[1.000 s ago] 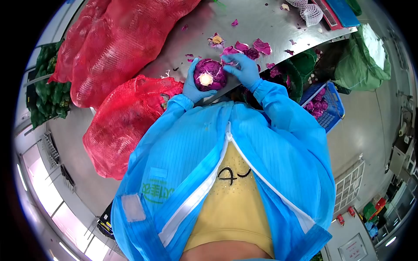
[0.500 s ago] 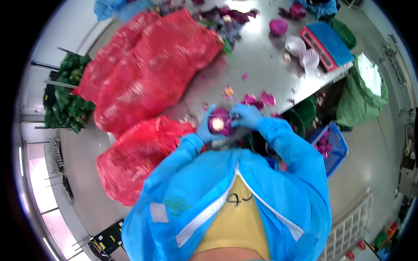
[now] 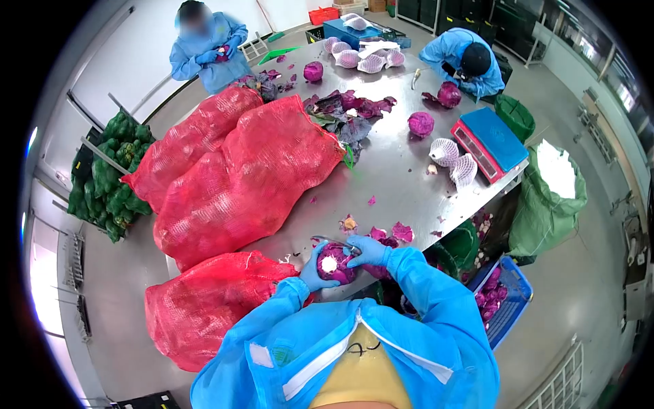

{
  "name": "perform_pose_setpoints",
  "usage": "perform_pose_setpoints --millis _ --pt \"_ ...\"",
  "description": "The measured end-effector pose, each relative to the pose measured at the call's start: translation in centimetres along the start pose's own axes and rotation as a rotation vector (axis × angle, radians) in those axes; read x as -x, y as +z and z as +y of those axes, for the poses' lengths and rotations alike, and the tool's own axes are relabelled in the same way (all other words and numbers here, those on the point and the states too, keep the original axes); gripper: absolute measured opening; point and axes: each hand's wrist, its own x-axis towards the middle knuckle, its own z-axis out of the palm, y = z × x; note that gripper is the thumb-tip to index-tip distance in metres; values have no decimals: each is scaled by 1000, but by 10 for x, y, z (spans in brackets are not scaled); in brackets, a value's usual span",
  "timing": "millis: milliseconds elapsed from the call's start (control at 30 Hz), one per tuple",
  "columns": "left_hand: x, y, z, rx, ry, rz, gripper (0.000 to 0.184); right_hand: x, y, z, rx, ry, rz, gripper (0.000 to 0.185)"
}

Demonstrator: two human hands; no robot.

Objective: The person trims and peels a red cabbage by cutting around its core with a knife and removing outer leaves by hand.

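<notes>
A purple cabbage (image 3: 334,267) with its pale cut stem end facing up is held near the table's front edge. My left hand (image 3: 313,273), blue-gloved, is closed around its left side. Closed on a knife (image 3: 336,240), my right hand (image 3: 370,251) rests against the cabbage's upper right. The thin dark blade points left along the far side of the head; the handle is mostly hidden in my fingers. Purple leaf trimmings (image 3: 402,232) and a cut stem piece (image 3: 349,223) lie just beyond my hands.
Red mesh sacks (image 3: 248,177) fill the table's left side. A blue-topped scale (image 3: 501,140), foam nets (image 3: 463,169) and loose cabbages (image 3: 421,124) sit at right. A blue crate (image 3: 521,300) of purple cabbages stands below right. Two co-workers (image 3: 211,51) are at the far side.
My view has tilted up, bringing the co-workers and the far table into sight. The cabbage stays in my left hand; the blade now shows along its far side.
</notes>
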Motion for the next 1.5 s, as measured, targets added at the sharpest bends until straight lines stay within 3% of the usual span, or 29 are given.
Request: perform_pose_setpoints --millis 67,200,300,400,500,567,667,733,800,833,867,933,1000,1067,1133,1267,1333,1367,1433,1500 --pt "-1 0 2 -10 0 3 121 -3 6 12 -24 -98 83 45" --pt "0 -1 -9 -6 24 5 112 -6 -6 0 -19 -60 -59 36" --pt "-1 0 -13 -19 39 9 111 -6 -9 -3 -24 -30 -107 35" --pt "1 2 -11 -12 33 38 111 -4 -2 1 -126 -65 7 35" --pt "0 6 -6 -7 5 59 111 -4 -6 8 -10 -71 -79 36" --pt "3 8 -10 -53 42 93 113 1 2 13 69 -83 84 35" --pt "5 11 5 -110 13 106 118 12 8 7 -25 37 149 35" --pt "5 14 10 -92 28 107 118 18 8 -2 -36 91 76 34" --pt "3 15 7 -69 48 109 119 25 26 17 -182 72 310 32" --pt "4 17 11 -45 12 132 120 35 22 -8 -52 156 338 35" --pt "5 19 14 -21 -25 155 120 40 34 7 55 85 473 32" --pt "3 27 11 -19 59 211 118 62 36 -10 -69 161 578 32" --pt "4 32 4 -76 50 252 118 85 52 22 -289 334 863 38" --pt "6 35 7 -89 51 280 118 108 48 9 98 726 976 46" --pt "7 35 8 -118 59 296 118 106 44 -36 361 656 1009 49" --pt "1 36 -2 -72 62 276 119 51 59 -30 -57 239 853 49" --pt "2 34 8 -100 26 262 119 36 63 -19 323 145 765 49" --pt "-2 33 2 -27 61 251 119 34 59 -16 333 145 759 49" --pt "2 33 -1 -5 70 249 119 36 61 -30 47 238 697 48" --pt "0 29 -1 -101 24 254 119 38 63 -42 157 248 720 44"
